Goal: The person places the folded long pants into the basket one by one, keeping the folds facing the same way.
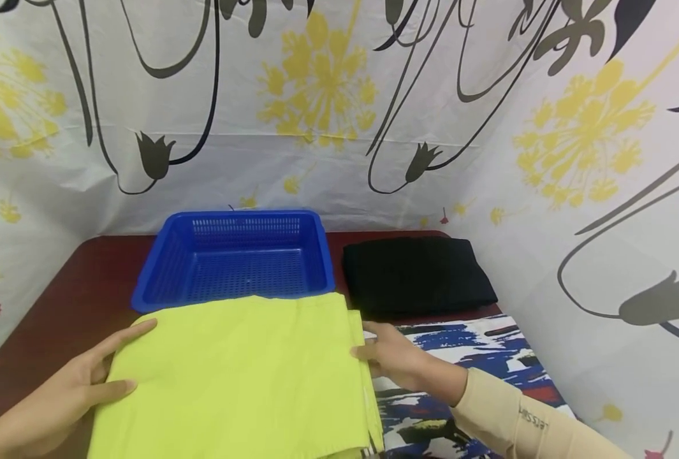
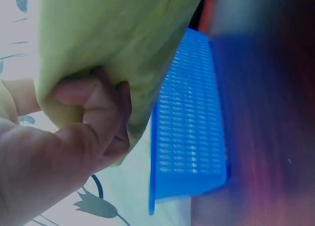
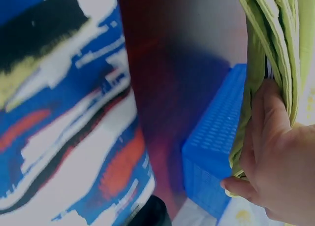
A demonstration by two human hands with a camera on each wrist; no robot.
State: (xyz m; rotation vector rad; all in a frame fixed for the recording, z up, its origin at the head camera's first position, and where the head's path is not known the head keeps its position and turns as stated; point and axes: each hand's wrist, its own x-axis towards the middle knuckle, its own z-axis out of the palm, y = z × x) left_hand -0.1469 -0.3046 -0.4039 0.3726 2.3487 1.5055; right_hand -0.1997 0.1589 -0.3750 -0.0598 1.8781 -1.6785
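A folded bright yellow cloth (image 1: 236, 376) fills the front of the head view, held up between both hands. My left hand (image 1: 81, 382) grips its left edge, thumb on top; in the left wrist view the fingers (image 2: 98, 108) curl into the fabric. On the opposite side my right hand (image 1: 393, 357) pinches the layered edge, and the right wrist view shows several folds of the cloth (image 3: 270, 48) between thumb and fingers. Just behind the yellow cloth stands a blue plastic basket (image 1: 322, 255) with perforated walls and nothing visible inside. The cloth hides part of its front.
On the right lies a folded black cloth (image 1: 416, 274). In front of it, a cloth patterned in blue, white and red (image 1: 465, 344) lies partly under my right forearm. All rest on a dark red table (image 1: 58, 299), with floral-printed sheeting (image 1: 247, 166) around its back and sides.
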